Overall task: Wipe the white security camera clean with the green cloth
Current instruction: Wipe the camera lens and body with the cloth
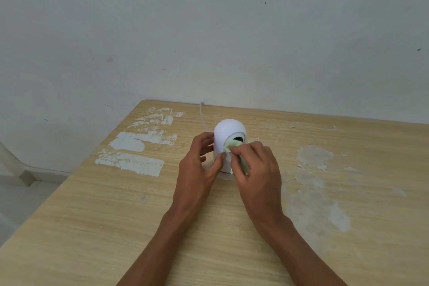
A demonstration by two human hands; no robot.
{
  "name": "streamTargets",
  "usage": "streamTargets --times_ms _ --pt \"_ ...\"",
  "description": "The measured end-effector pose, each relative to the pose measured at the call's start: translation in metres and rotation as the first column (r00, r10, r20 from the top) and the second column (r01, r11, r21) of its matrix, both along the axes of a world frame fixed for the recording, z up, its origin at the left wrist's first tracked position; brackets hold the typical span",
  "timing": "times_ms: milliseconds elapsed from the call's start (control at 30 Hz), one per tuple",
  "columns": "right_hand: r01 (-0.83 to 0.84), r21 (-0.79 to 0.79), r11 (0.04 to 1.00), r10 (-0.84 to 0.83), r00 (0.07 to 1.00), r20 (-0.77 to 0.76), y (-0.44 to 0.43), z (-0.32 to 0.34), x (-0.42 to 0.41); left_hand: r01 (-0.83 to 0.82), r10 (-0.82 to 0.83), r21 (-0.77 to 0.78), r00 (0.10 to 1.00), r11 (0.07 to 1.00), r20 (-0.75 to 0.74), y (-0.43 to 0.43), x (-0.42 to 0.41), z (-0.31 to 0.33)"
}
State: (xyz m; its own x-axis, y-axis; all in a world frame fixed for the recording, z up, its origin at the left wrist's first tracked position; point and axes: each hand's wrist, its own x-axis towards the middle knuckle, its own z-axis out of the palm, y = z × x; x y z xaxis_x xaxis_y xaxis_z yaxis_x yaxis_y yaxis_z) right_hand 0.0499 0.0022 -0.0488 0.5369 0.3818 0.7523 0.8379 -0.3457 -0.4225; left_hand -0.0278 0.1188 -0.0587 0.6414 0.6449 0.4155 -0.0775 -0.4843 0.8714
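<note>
Forearms come in from the near edge of the wooden table (92,216) and meet at the middle of it. Right hand (255,169) has its fingers closed together on the green cloth (232,145), and it presses the bunched cloth to the front of the white security camera (226,132), just under the dark lens (238,139); a loose end of cloth hangs below the palm. Left hand (197,165) is half closed on the camera's left side, thumb touching the lower front and the other fingers curled around the far side, so I judge it steadies the body.

The camera stands upright, long axis vertical, directly beyond both hands, and the lens faces back toward the person and a little right. Right hand is therefore the nearer one to the lens, and the dome top lies up and away from its fingertips. Behind the camera a thin white cable (203,116) runs to the wall (209,30).
</note>
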Motion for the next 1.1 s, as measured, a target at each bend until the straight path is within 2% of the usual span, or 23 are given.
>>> streamTargets --times_ms 67,167,233,367,633,833,1000,1100 --pt "0.006 -0.050 0.999 -0.006 1.000 -0.013 -0.003 -0.006 0.001 0.003 -0.003 0.005 1.000 1.000 -0.006 0.000 0.000 0.000" --pt "0.027 0.048 0.998 -0.021 0.993 -0.115 -0.006 -0.005 0.006 0.002 -0.002 0.002 1.000 1.000 -0.010 0.000 0.000 0.000" --pt "0.022 0.111 0.994 -0.007 0.991 -0.131 -0.005 0.001 0.008 -0.004 0.004 0.001 1.000 1.000 -0.012 0.001 0.000 0.000" --pt "-0.024 0.130 0.991 0.042 0.989 -0.141 0.000 0.006 0.003 -0.004 0.004 -0.001 1.000 1.000 -0.009 0.001 0.000 -0.001" --pt "0.009 0.210 0.978 0.065 0.937 -0.343 -0.001 0.007 0.005 -0.007 0.007 0.007 1.000 1.000 -0.016 0.001 0.000 0.000" --pt "0.011 0.146 0.989 0.036 0.947 -0.318 0.003 0.001 -0.003 -0.005 0.005 0.004 1.000 1.000 -0.009 0.000 0.000 0.001" --pt "-0.055 0.061 0.997 0.062 0.991 -0.123 0.004 0.003 -0.009 0.005 -0.005 -0.011 1.000 1.000 0.003 -0.001 -0.001 0.001" --pt "-0.029 0.123 0.992 0.040 0.995 -0.087 0.005 0.009 -0.007 0.010 -0.010 -0.013 1.000 1.000 0.004 -0.001 -0.001 0.002"
